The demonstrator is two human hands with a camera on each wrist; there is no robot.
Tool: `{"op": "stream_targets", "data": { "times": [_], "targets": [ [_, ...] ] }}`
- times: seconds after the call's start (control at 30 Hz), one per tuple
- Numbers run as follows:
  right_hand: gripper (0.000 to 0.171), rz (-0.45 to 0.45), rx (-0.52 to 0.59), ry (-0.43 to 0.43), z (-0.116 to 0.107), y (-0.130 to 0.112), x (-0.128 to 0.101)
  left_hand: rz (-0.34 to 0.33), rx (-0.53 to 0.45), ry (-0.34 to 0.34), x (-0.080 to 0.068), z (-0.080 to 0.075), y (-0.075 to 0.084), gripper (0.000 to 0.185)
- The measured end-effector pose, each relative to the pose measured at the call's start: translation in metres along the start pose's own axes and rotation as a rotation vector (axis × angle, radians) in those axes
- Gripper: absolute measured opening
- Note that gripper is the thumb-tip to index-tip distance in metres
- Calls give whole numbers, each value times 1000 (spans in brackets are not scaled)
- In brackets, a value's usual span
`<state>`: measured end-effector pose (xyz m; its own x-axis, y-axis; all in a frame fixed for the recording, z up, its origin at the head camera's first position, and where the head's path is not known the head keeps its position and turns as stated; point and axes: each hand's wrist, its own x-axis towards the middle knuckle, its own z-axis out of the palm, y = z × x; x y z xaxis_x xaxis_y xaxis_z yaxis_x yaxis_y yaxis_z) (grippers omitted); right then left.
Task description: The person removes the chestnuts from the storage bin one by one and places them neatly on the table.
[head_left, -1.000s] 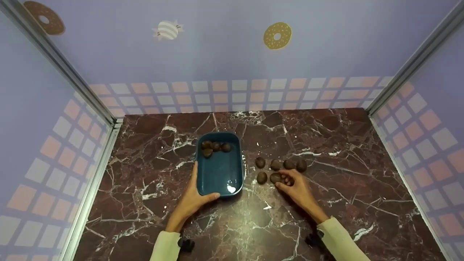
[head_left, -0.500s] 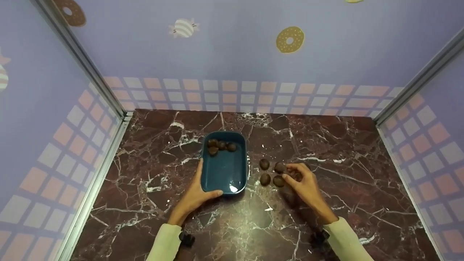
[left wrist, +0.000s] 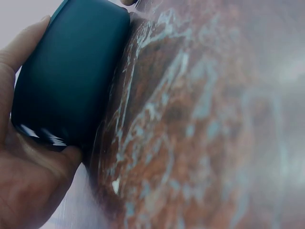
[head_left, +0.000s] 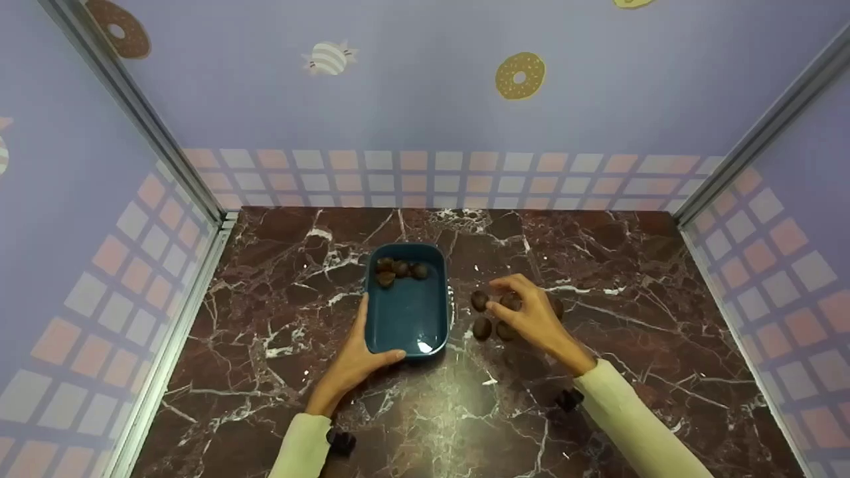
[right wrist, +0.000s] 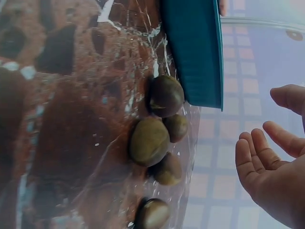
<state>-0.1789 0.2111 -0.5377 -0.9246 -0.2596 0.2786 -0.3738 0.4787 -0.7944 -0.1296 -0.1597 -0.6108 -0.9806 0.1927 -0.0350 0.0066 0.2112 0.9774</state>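
Left hand: the left hand [head_left: 350, 364] grips the near left corner of the teal dish [head_left: 405, 312], thumb along the near rim and fingers up the left wall; the left wrist view shows the palm [left wrist: 28, 186] wrapped round the dish's rounded corner [left wrist: 71, 81].
Right hand: the right hand [head_left: 531, 318] hovers above the loose chestnuts [head_left: 481, 301], fingers relaxed and slightly spread, holding nothing. In the right wrist view the fingertips [right wrist: 259, 152] are loosely bent and well clear of the nuts below.
Loose chestnuts: a small cluster lies on the marble tabletop [head_left: 624, 332] just right of the dish, about midway between the far and near edges. Two show left of the hand, one further from the person than the other [head_left: 482, 328]; others are partly hidden under the fingers, and one peeks out on the hand's right side [head_left: 556, 307]. The right wrist view shows five [right wrist: 148, 141], the nearest one [right wrist: 165, 95] close beside the dish wall [right wrist: 193, 47].
Dish: stands on the tabletop left of centre, long side running away from the person.
Chestnuts in dish: four [head_left: 398, 269] are huddled at the far end; the near end is bare.
Sleeves: both forearms wear pale cuffs [head_left: 302, 445].
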Motion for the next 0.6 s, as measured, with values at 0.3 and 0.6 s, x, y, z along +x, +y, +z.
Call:
{"op": "stream_targets", "data": {
  "times": [0.3, 0.6],
  "targets": [
    [35, -4, 42, -74, 14, -8, 24, -1, 2, 1, 2, -1, -1, 140],
    [36, -75, 63, -118, 39, -16, 41, -7, -7, 6, 3, 2, 0, 142]
  ]
}}
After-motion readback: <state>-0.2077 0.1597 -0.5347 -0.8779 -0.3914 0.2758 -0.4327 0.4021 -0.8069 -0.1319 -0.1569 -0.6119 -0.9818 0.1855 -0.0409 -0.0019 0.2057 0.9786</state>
